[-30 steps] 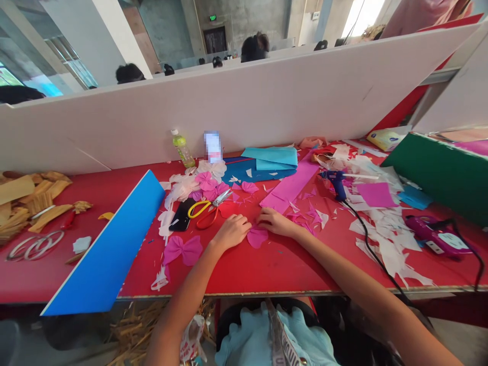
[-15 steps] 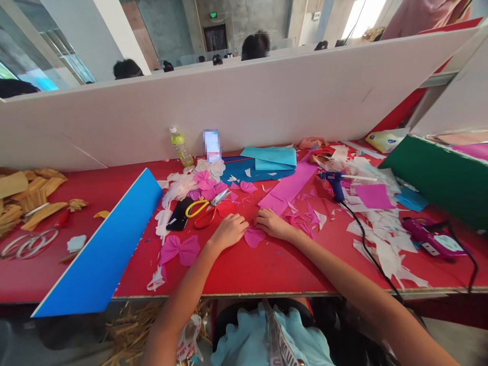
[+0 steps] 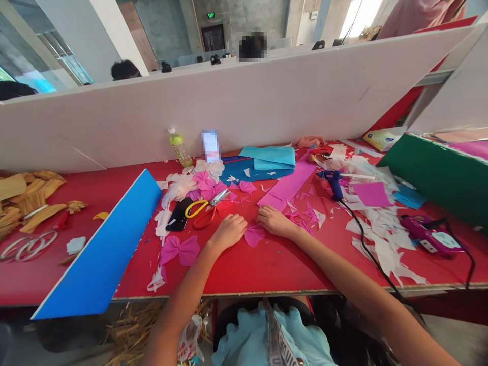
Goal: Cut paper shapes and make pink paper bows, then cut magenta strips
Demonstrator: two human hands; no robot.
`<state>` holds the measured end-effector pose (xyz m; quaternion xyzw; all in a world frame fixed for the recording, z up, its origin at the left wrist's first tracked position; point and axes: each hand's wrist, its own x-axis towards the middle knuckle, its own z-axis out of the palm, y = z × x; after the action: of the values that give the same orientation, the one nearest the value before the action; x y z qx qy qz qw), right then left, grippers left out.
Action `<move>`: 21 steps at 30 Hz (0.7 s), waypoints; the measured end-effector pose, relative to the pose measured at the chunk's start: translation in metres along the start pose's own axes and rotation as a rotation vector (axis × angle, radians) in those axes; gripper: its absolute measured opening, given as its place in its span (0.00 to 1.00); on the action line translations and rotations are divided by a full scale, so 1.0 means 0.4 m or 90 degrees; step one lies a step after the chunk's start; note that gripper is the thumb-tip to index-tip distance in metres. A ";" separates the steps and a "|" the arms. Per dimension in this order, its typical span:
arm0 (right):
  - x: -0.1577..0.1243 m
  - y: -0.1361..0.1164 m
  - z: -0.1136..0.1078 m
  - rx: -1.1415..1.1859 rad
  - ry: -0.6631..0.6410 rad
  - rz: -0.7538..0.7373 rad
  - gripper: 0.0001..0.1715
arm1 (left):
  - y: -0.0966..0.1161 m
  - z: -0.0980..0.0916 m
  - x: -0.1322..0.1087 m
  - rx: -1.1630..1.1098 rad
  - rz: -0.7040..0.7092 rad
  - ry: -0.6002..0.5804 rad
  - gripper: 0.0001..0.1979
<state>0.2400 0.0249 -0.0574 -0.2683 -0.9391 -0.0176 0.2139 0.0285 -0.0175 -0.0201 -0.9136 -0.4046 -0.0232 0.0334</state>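
Observation:
A small pink paper piece (image 3: 254,235) lies on the red table (image 3: 267,264) between my hands. My left hand (image 3: 229,230) rests at its left edge with the fingers curled under, pinching the paper. My right hand (image 3: 273,221) presses on its upper right edge with bent fingers. A finished pink paper bow (image 3: 181,249) lies to the left of my left hand. Yellow and red scissors (image 3: 206,208) and a black phone (image 3: 179,214) lie just beyond my left hand.
A blue board (image 3: 102,249) slants over the table's front edge at left. A blue glue gun (image 3: 333,181) with its black cord (image 3: 366,239), a purple tool (image 3: 429,234), pink and blue paper sheets and white scraps cover the right. A green bottle (image 3: 178,148) stands by the white partition (image 3: 244,101).
Both hands stay on the pink paper piece with only slight finger shifts. The view has drifted a little.

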 end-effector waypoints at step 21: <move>-0.002 -0.052 -0.014 0.070 0.104 0.101 0.16 | 0.007 0.026 0.009 -0.022 -0.249 0.045 0.08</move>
<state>0.2321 0.0061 -0.0510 -0.3271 -0.8939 0.0291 0.3050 0.0332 -0.0160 -0.0302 -0.8169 -0.5721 -0.0680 0.0264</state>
